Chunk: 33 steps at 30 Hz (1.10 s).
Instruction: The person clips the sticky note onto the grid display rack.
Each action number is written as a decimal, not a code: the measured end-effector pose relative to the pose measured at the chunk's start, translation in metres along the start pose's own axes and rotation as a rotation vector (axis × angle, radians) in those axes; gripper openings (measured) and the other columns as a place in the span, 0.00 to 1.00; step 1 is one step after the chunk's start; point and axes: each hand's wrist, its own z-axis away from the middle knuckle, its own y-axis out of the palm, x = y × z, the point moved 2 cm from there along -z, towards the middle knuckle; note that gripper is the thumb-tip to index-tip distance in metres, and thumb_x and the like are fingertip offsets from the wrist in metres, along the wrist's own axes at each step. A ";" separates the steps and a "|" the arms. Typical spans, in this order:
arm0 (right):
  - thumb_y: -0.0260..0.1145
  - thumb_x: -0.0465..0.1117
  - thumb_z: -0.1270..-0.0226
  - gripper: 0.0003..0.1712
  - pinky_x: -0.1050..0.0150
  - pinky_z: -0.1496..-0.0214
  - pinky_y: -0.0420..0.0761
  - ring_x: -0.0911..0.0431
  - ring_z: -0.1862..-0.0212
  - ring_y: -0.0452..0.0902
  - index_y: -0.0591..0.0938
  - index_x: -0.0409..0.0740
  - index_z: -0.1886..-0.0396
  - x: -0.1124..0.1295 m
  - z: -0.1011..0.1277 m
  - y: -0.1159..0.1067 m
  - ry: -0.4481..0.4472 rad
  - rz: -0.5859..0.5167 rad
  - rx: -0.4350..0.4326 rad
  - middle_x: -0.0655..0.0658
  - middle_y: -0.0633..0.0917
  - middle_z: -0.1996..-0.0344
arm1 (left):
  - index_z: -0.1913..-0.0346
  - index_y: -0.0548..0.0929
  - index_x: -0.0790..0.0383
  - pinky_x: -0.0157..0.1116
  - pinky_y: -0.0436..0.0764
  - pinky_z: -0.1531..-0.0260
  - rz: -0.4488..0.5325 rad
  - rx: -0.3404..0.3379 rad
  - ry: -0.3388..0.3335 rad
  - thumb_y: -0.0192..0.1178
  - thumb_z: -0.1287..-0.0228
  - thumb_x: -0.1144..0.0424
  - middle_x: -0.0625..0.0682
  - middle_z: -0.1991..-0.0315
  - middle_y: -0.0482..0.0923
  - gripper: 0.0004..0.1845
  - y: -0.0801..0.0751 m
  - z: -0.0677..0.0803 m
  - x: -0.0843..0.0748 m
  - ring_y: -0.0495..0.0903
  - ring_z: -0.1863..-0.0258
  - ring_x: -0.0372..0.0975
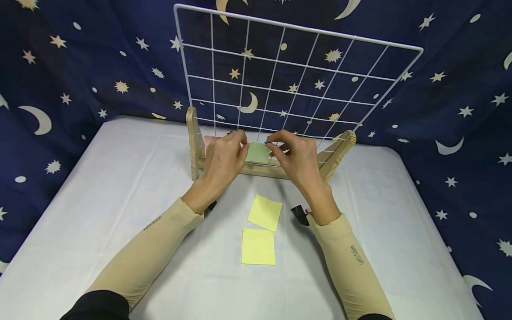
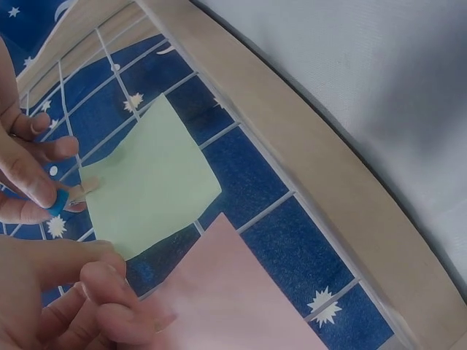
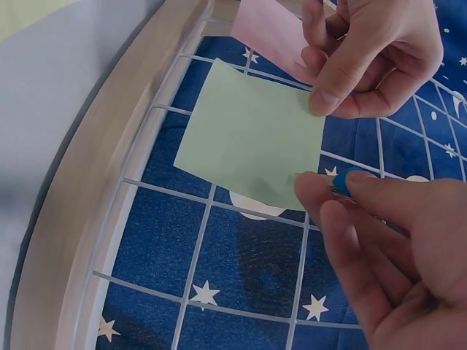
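Head frame, center: left hand (image 1: pixel 225 153) pinches a squarish green note (image 1: pixel 258 153); right hand (image 1: pixel 299 156) pinches a blue clip (image 2: pixel 58 202) — long axis pointing rightward, noteward, in the left-wrist view.

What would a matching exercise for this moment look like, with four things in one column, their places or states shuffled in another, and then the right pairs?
Things
1. Green note
2. Pink note
3. Yellow notes
4. Small blue item

Places or states
A. Lying on the white cloth
B. Held in the fingers of the right hand
C. Pinched at one corner by the left hand
D. At the wire grid, nearest its left wooden support

Pairs: 1-C, 2-D, 3-A, 4-B
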 end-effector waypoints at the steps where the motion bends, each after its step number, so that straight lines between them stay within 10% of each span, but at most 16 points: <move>1: 0.75 0.30 0.33 0.05 0.62 0.69 0.88 0.53 0.73 0.91 0.89 0.39 0.59 0.000 0.000 0.000 -0.002 0.001 -0.003 0.40 0.93 0.62 | 0.66 0.82 0.62 0.46 0.76 0.80 0.001 0.003 0.000 0.70 0.35 0.70 0.52 0.78 0.82 0.05 0.000 0.000 0.000 0.81 0.80 0.48; 10: 0.77 0.32 0.35 0.08 0.60 0.69 0.88 0.51 0.69 0.91 0.90 0.41 0.57 0.001 0.003 -0.003 -0.020 0.059 -0.040 0.44 0.93 0.63 | 0.65 0.83 0.65 0.43 0.74 0.80 0.016 -0.008 0.018 0.69 0.33 0.69 0.52 0.80 0.79 0.05 -0.002 0.000 -0.001 0.76 0.83 0.43; 21: 0.75 0.34 0.33 0.05 0.57 0.70 0.87 0.51 0.71 0.91 0.90 0.40 0.58 0.004 0.007 -0.015 -0.062 0.075 -0.148 0.45 0.93 0.65 | 0.72 0.81 0.64 0.36 0.69 0.82 0.177 -0.222 0.107 0.65 0.31 0.70 0.50 0.85 0.74 0.09 -0.009 0.000 0.000 0.72 0.87 0.40; 33: 0.77 0.34 0.34 0.04 0.56 0.70 0.87 0.50 0.71 0.91 0.91 0.40 0.61 -0.002 0.015 -0.023 -0.031 0.080 -0.141 0.44 0.93 0.67 | 0.74 0.79 0.62 0.36 0.66 0.84 0.152 -0.190 0.148 0.64 0.31 0.70 0.49 0.85 0.73 0.12 -0.004 0.009 0.003 0.70 0.86 0.38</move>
